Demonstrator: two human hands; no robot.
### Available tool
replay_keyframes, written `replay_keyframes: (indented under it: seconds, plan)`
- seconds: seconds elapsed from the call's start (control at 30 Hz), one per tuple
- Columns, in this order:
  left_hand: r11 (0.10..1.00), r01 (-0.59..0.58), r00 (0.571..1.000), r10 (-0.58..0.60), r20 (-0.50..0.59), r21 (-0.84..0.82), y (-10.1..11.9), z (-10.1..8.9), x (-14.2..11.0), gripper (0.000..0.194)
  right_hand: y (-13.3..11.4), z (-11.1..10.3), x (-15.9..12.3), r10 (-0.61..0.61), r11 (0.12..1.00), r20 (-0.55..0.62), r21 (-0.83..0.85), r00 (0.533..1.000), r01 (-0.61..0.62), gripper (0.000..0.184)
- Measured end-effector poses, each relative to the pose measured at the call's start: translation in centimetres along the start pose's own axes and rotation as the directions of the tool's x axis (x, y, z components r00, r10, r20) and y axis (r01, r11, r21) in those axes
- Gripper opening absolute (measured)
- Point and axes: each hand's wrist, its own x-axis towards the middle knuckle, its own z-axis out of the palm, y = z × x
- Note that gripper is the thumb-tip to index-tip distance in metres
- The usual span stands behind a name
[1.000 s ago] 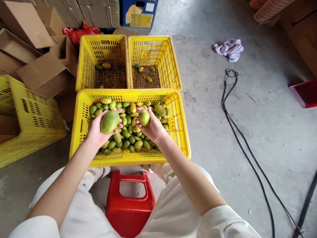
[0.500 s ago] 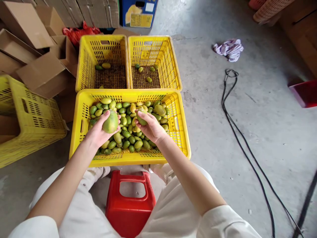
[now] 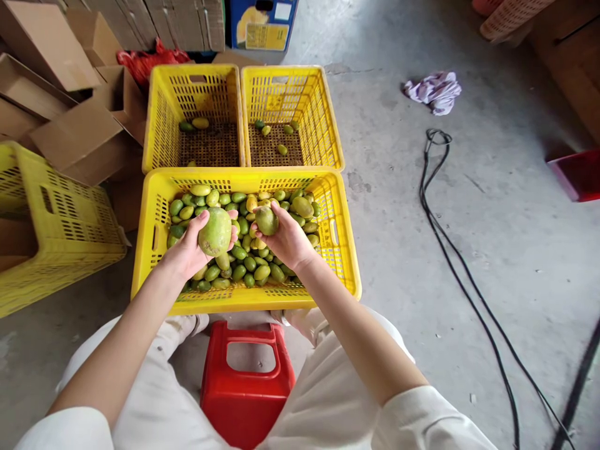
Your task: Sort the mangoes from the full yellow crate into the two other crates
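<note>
My left hand [image 3: 190, 251] is wrapped round a large green mango [image 3: 215, 232] with brownish specks on its lower end. In my right hand [image 3: 287, 236] is a smaller, rounder green mango [image 3: 266, 220], held between thumb and fingers. Both hands are over the front yellow crate [image 3: 244, 304], a little apart from each other. Beneath them lies a layer of small green and yellowish mangoes [image 3: 238, 273], partly hidden by my hands.
Behind stand two yellow crates, a left one [image 3: 194, 94] and a right one [image 3: 323, 119], each with a few mangoes. Another yellow crate [image 3: 77, 212] and cardboard boxes [image 3: 84, 137] are at left. A red stool [image 3: 244, 400] sits between my legs. Black cable [image 3: 450, 240] crosses the floor.
The large mango in my left hand has turned, showing its speckled end, and shifted slightly right. My right hand has turned its mango and opened its hold a little, so more of it shows.
</note>
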Motion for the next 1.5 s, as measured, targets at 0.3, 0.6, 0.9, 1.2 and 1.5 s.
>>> replay_keyframes:
  seconds: [0.3, 0.6, 0.9, 1.2, 1.5]
  plan:
    - [0.993, 0.064, 0.979, -0.082, -0.185, -0.098, 1.6, 3.0, -0.7, 0.03, -0.3, 0.2, -0.2, 0.067, 0.996, -0.047, -0.058, 0.997, -0.069, 0.044]
    - [0.977, 0.097, 0.942, -0.151, -0.299, -0.188, 2.6, 3.9, -1.1, 0.034, -0.7, 0.4, -0.4, 0.104, 0.994, -0.024, -0.013, 0.994, -0.104, 0.056]
    - [0.949, 0.096, 0.908, -0.207, -0.363, -0.301, 3.1, 4.7, -1.3, 0.037, -0.4, 0.6, -0.6, 0.071, 0.996, -0.029, -0.053, 0.997, -0.073, 0.049]
    - [0.974, 0.053, 0.928, -0.13, -0.348, -0.222, 2.4, 3.8, -0.9, 0.029, -0.5, -0.1, -0.1, 0.075, 0.995, -0.021, -0.062, 0.997, -0.076, 0.062]
    - [0.97, 0.13, 0.907, -0.201, -0.37, -0.208, 2.7, 4.1, -0.9, 0.04, -0.2, -0.1, 0.2, 0.079, 0.996, -0.094, -0.024, 0.992, -0.082, 0.049]
